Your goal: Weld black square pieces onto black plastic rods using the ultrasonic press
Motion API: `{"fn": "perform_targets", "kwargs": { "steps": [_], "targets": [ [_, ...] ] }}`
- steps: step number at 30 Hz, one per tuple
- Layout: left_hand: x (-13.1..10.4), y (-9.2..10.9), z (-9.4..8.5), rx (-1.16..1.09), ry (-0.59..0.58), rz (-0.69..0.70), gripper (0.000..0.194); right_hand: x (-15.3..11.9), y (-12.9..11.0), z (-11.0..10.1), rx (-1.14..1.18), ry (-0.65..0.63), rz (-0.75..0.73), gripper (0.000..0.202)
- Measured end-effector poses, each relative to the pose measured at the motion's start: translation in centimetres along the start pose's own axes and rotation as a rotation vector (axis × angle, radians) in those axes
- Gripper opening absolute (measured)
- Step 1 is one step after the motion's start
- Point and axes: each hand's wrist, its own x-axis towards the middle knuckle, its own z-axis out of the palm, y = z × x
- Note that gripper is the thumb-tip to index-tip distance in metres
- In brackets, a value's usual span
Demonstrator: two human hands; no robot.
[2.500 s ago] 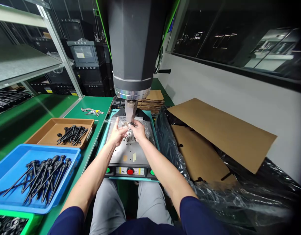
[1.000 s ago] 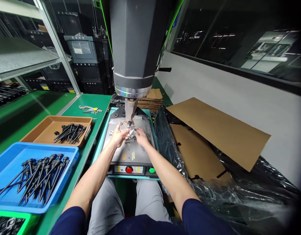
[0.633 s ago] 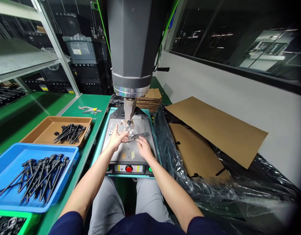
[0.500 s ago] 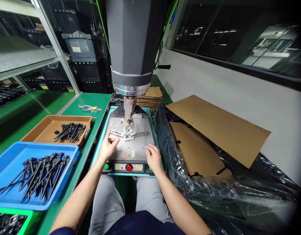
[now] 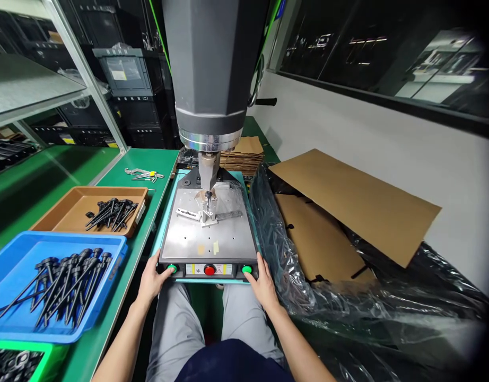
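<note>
My left hand (image 5: 153, 277) rests on the left front corner of the machine base, its thumb on the left green button (image 5: 172, 268). At the right corner, my right hand (image 5: 265, 281) has its thumb on the other green button (image 5: 247, 269). Both hands are open with fingers apart and hold nothing. Between them sits a red button (image 5: 209, 270). On the metal plate (image 5: 189, 239) stands a fixture (image 5: 208, 215) with a small black part (image 5: 208, 195) in its top. The grey press head (image 5: 208, 170) hangs directly over that part; whether they touch I cannot tell.
On the left bench, a blue tray (image 5: 121, 246) and a brown tray (image 5: 75, 199) hold black stemmed parts. Metal hex keys (image 5: 143, 174) lie behind. To the right, cardboard sheets (image 5: 356, 201) lie over black plastic wrap (image 5: 292, 289). More cardboard is stacked behind the machine.
Both hands have moved from above the plate down to the base's front corners, thumbs now on the green buttons. The view has shifted slightly.
</note>
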Motion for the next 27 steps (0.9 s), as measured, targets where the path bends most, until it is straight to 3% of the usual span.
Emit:
{"fn": "perform_targets", "kwargs": {
  "steps": [6,13,18,22,25,27],
  "targets": [
    [0.1,-0.4,0.1,-0.013,0.033,0.004,0.080,0.2,-0.4,0.2,0.039,0.061,0.018,0.071],
    [0.1,0.8,-0.8,-0.167,-0.041,-0.107,0.079,0.5,-1.1,-1.3,0.109,-0.058,0.026,0.073],
    [-0.1,1.6,-0.8,-0.286,-0.030,-0.191,0.071,0.5,-1.2,-1.3,0.125,-0.048,0.062,0.074],
    [0.1,2.5,-1.2,-0.268,0.091,-0.268,0.070,0.4,-1.1,-1.1,0.144,-0.050,0.057,0.073],
    [0.7,4.2,-1.8,-0.225,0.247,-0.213,0.064,0.4,-1.2,-1.3,0.157,-0.050,0.061,0.073],
    [1.4,6.0,-2.0,-0.240,0.288,-0.155,0.058,0.4,-1.2,-1.4,0.174,-0.056,0.075,0.074]
  ]
}}
